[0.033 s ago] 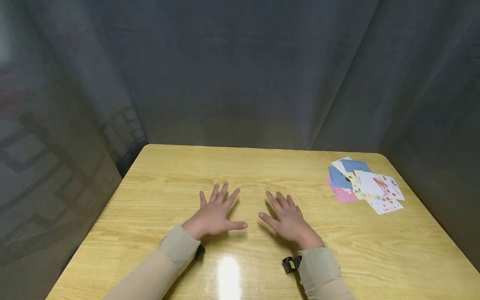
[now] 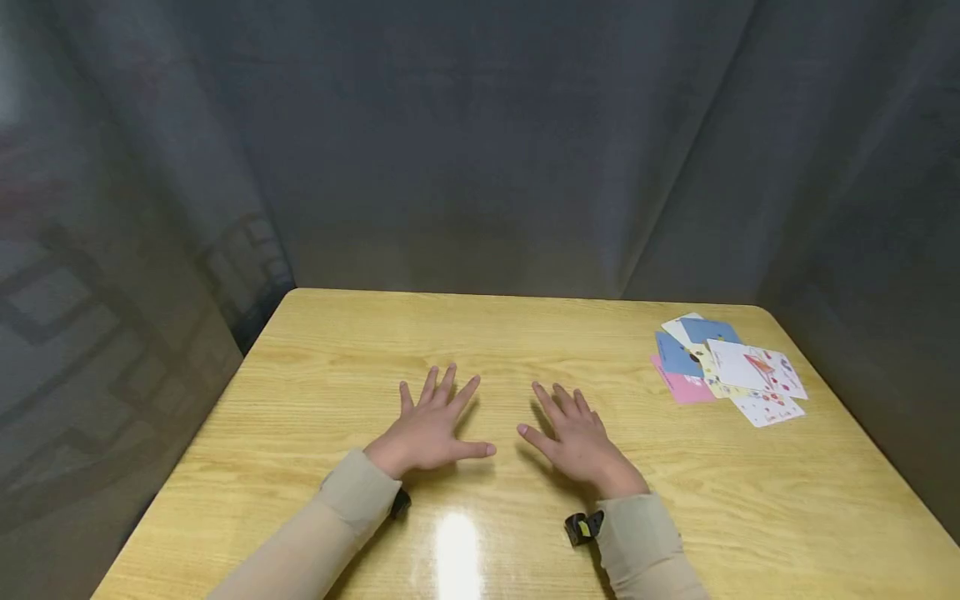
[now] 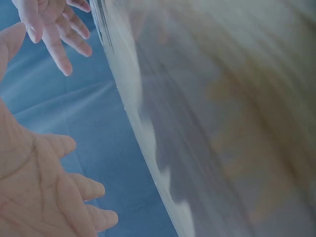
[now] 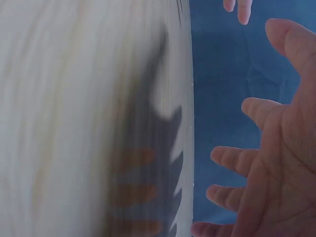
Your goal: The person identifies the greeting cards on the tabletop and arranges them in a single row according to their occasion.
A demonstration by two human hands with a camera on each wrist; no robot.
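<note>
1. Grip: neither hand holds anything. The left hand (image 2: 429, 429) lies palm down with its fingers straight and fanned apart, thumb out to the side, in the lower centre of the head view.
2. The right hand (image 2: 573, 440) lies the same way just to the right of it, fingers straight and spread, thumb pointing toward the other thumb. The two thumbs are near each other but apart.
3. Both hands are over the glossy yellow wooden table (image 2: 315, 392); the head view does not settle whether the palms press on it or hover just above.
4. Both forearms wear beige long sleeves (image 2: 352, 500), entering from the bottom edge of the frame. A small black device with a yellow mark (image 2: 582, 527) sits at the right wrist.
5. The loose pile of paper cards, blue, pink, yellow and white with printed pictures (image 2: 731, 371), lies in the right part of the frame, near the table's far right corner and well apart from both hands. The cards overlap one another untidily, with the white printed ones on top.
6. The left wrist view shows the open palm at lower left, fingers parted, with the other hand's fingertips at upper left; the rest is blurred.
7. The right wrist view shows the open palm at right with parted fingers; the tabletop there is blurred.
8. Grey cloth curtains (image 2: 480, 142) fill the upper frame behind the table.
</note>
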